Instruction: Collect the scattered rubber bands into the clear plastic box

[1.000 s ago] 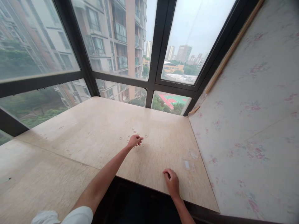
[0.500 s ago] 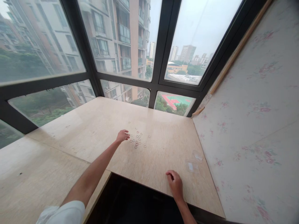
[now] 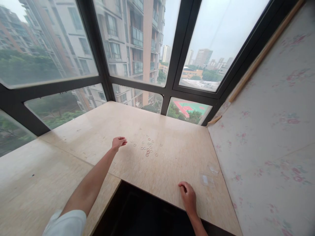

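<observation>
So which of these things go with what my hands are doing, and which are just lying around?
In use: left hand, beside the small rings scattered on the tabletop; right hand, resting near the edge.
Lying about: clear bags, wooden strip.

Small rings [image 3: 147, 148]: roughly a dozen, scattered mid-surface just right of the left hand [image 3: 118, 143]; too tiny for an exact count. Clear bags [image 3: 205, 179]: two, near right, side by side. Hands: two, with the right hand [image 3: 189, 196] at the near edge. Surface [image 3: 177, 160]: one.
</observation>
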`<control>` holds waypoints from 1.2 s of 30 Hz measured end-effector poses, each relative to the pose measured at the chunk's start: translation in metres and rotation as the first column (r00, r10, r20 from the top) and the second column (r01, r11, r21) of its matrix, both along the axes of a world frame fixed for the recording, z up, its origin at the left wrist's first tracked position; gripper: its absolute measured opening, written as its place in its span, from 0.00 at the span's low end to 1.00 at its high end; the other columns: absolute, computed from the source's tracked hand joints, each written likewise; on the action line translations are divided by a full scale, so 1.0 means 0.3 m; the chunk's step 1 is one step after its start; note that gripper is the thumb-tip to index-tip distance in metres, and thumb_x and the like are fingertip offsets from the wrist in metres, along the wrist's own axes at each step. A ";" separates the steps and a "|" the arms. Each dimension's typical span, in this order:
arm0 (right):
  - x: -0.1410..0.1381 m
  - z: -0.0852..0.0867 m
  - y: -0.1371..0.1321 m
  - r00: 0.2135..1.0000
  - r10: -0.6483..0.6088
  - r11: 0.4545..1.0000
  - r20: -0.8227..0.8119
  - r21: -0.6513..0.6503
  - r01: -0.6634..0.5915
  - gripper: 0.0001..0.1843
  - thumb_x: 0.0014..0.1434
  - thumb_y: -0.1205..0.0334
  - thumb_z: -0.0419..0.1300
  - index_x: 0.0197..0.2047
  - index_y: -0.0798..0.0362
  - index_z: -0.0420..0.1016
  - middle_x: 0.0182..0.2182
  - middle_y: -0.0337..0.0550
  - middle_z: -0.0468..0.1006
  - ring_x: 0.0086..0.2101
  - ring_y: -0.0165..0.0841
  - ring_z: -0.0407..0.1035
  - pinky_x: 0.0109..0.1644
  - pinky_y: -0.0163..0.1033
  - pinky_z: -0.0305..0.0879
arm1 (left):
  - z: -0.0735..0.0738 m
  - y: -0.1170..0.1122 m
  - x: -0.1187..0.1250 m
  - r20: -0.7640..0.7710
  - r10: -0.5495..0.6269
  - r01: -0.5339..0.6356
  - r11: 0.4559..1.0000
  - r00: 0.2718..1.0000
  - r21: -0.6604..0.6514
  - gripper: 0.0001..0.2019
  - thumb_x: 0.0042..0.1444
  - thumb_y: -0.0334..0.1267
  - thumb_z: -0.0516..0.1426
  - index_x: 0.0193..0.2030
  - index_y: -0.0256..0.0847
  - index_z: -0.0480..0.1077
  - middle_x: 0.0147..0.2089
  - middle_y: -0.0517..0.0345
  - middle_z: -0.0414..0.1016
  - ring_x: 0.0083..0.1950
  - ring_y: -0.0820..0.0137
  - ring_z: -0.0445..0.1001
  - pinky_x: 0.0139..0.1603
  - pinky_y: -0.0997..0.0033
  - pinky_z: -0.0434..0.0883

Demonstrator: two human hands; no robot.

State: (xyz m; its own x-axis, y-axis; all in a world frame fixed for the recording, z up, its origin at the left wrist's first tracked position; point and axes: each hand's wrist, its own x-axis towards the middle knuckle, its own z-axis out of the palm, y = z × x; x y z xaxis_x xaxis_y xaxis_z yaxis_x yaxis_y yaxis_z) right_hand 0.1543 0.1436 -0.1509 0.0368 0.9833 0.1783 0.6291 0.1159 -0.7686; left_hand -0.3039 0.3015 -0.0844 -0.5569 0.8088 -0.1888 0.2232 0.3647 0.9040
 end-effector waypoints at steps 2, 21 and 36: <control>0.000 -0.002 0.002 1.000 -0.006 1.000 -0.002 -0.005 0.006 0.14 0.58 0.57 0.50 0.31 0.53 0.74 0.32 0.46 0.77 0.35 0.38 0.70 0.40 0.39 0.64 | -0.034 -0.029 -0.004 -0.048 0.038 -0.039 0.999 0.998 -0.020 0.10 0.46 0.27 0.60 0.38 0.27 0.71 0.34 0.44 0.77 0.31 0.65 0.78 0.30 0.71 0.76; 0.001 -0.003 0.007 1.000 -0.014 1.000 0.000 0.004 0.014 0.15 0.58 0.56 0.50 0.31 0.54 0.75 0.33 0.48 0.78 0.35 0.38 0.70 0.39 0.39 0.65 | -0.142 -0.115 0.467 -0.698 -0.506 0.610 0.783 0.507 -0.124 0.12 0.58 0.38 0.55 0.47 0.43 0.72 0.57 0.49 0.68 0.60 0.57 0.62 0.58 0.60 0.59; -0.009 0.030 -0.004 1.000 -0.010 1.000 0.000 -0.013 0.010 0.14 0.57 0.58 0.49 0.31 0.54 0.74 0.33 0.47 0.78 0.35 0.38 0.70 0.40 0.39 0.64 | -0.117 -0.212 0.311 -0.636 -0.320 0.341 0.935 0.702 -0.095 0.09 0.61 0.31 0.47 0.36 0.39 0.68 0.37 0.53 0.73 0.39 0.67 0.71 0.40 0.70 0.66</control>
